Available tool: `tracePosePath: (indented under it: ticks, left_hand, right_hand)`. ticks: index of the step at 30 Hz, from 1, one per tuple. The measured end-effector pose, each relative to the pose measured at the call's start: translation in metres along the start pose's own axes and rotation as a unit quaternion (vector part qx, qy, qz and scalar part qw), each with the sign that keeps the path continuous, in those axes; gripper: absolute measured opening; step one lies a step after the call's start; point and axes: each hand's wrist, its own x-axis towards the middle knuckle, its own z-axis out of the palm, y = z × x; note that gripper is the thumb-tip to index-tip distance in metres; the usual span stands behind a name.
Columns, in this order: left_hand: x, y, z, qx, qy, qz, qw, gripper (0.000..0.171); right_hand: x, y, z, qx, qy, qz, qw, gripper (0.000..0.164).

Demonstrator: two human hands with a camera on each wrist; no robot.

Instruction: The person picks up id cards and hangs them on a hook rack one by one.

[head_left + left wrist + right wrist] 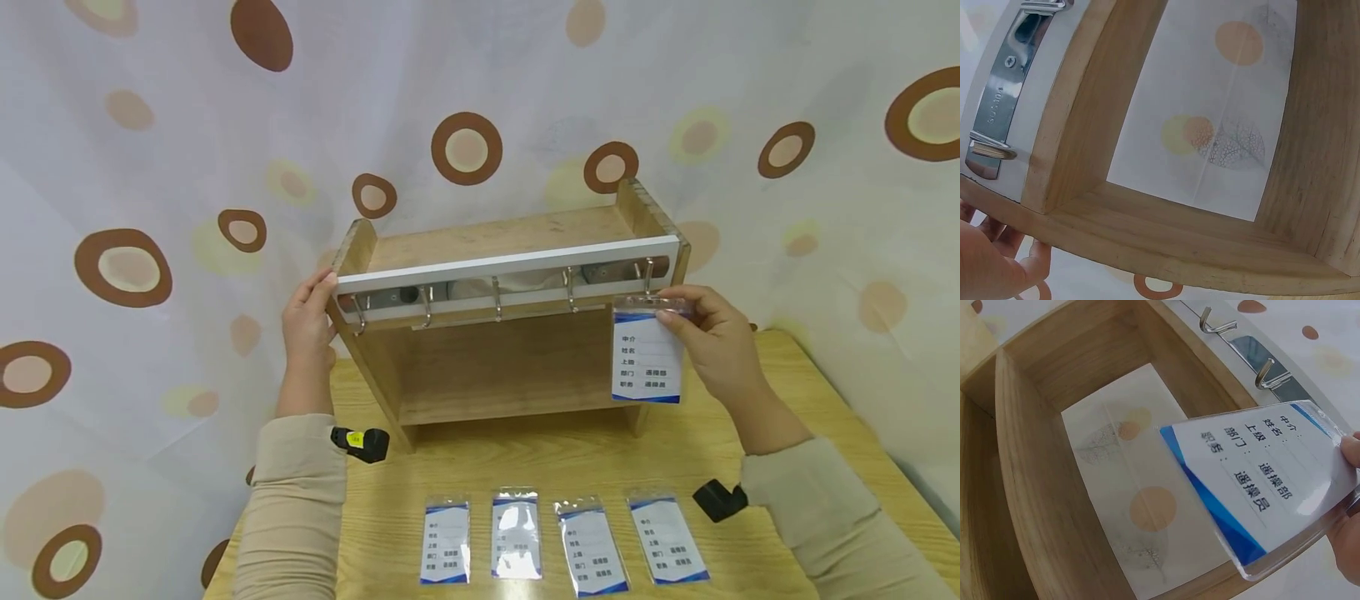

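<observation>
A small wooden shelf [495, 392] stands on the table, with a white strip bearing a metal hook rail [472, 290] along its upper front. My left hand [307, 321] grips the shelf's upper left corner; in the left wrist view its fingers [1007, 240] bend against the side board. Between thumb and fingers, my right hand [716, 337] pinches the top edge of a clear-sleeved badge [647, 357] with blue edging. That badge hangs upright just under the rightmost hook [648, 275]. Whether the hook passes through its slot, I cannot tell.
Several more badges lie in a row at the table's front, among them a left one [446, 542] and a right one [667, 540]. The wooden table [757, 400] extends to both sides. Behind the shelf hangs a spotted curtain [525, 75].
</observation>
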Motion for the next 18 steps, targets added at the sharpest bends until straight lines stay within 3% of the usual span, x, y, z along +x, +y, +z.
tracePosePath:
  ticks: [4,11,18]
  left_hand:
    - [-0.0007,-0.0001,0.0017,0.002,-0.006,-0.002,1.0,0.035]
    - [-0.0008,-0.0013,0.0025,-0.006,-0.01,0.001,0.9999,0.032]
    - [0.0004,-0.002,0.0023,-0.007,-0.007,0.006,0.9999,0.03]
  right_hand:
    - [-0.0009,0.0012,-0.0021,-0.016,0.007,0.021,1.0,0.02]
    - [-0.0009,0.0005,-0.0033,0.009,0.022,0.047,0.999,0.019]
    - [0.0005,-0.0043,-0.003,-0.064,0.022,0.079,0.995,0.018]
